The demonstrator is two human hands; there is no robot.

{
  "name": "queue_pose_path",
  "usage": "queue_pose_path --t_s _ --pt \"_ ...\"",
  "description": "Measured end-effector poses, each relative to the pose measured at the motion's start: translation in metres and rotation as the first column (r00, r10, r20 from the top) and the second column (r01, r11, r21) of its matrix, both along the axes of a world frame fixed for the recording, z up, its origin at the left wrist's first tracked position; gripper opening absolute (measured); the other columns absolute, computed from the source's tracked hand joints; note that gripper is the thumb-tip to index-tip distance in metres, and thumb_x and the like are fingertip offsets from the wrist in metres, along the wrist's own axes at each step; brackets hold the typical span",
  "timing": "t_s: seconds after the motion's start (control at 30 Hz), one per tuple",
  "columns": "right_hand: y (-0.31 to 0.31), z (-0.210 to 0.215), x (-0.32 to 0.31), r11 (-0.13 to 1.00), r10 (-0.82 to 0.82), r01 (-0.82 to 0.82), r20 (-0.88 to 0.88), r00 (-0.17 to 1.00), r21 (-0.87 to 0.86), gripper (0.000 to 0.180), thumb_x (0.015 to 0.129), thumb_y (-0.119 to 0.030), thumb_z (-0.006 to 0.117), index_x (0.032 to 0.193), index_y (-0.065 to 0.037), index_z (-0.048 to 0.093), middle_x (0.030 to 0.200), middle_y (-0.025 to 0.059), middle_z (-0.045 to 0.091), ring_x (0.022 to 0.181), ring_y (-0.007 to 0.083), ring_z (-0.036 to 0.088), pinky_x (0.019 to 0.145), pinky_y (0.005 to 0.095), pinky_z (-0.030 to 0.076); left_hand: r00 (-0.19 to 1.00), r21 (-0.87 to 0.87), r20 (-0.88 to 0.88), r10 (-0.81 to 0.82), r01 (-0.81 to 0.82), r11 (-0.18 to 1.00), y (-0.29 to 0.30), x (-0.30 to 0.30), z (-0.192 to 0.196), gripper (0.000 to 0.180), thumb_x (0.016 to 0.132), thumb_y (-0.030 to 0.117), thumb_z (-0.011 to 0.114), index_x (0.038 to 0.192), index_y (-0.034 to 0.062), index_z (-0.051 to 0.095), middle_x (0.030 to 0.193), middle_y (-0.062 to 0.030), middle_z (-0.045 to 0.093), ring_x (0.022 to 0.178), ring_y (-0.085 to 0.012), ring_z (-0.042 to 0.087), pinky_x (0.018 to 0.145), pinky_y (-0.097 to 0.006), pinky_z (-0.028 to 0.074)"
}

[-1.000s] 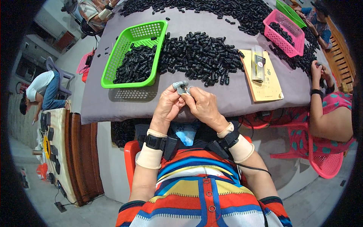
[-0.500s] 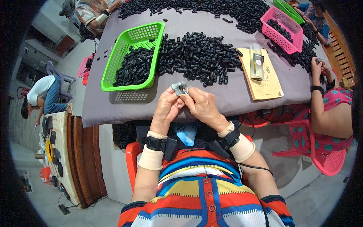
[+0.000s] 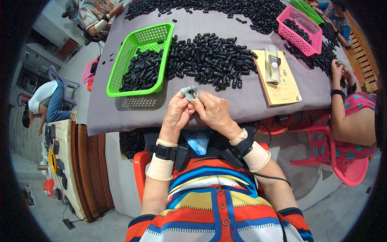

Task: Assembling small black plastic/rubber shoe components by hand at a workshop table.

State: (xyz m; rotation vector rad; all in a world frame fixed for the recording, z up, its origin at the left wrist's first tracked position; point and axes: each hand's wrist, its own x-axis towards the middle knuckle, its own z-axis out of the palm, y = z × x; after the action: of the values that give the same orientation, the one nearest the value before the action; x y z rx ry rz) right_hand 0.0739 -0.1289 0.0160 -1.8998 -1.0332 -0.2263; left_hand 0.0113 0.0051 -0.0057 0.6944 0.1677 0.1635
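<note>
The left hand and right hand pinch a small grey-and-dark piece just above frame centre, mostly hidden, its direction and long axis unclear. Beyond, short black cylinders heap at upper centre, pointing every way.

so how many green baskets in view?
2. One green basket sits left of the pile of black pieces; the other green basket is at upper right, beyond the pink basket. More may be hidden past the picture's top edge.
</note>
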Motion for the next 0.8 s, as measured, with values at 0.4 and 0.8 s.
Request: queue_pose_path --t_s 0.4,0.8 --pt "-0.0034 -0.0005 0.0043 0.998 0.046 -0.045 -0.014 0.999 0.037 0.023 0.083 -0.025 0.059 0.070 -0.007 0.051 0.065 0.0114 0.056 0.057 0.0323 0.057 0.047 0.0414 0.043 1.000 -0.006 -0.007 -0.012 0.012 1.000 -0.0032 -0.0022 0.0065 0.016 0.086 0.002 0.051 0.101 0.0022 0.056 0.081 -0.0028 0.058 0.060 -0.0064 0.050 0.052 -0.018 0.041" --pt "0.0028 -0.0043 0.0009 1.000 -0.014 0.014 0.009 1.000 0.012 0.024 0.083 -0.026 0.059 0.070 -0.008 0.050 0.065 0.0105 0.055 0.056 0.0319 0.056 0.045 0.0412 0.042 0.999 0.016 -0.039 0.032 -0.031 0.999 -0.0024 -0.0004 0.0030 0.018 0.086 0.001 0.049 0.103 0.0028 0.056 0.083 -0.0038 0.059 0.061 -0.0083 0.052 0.054 -0.020 0.044"
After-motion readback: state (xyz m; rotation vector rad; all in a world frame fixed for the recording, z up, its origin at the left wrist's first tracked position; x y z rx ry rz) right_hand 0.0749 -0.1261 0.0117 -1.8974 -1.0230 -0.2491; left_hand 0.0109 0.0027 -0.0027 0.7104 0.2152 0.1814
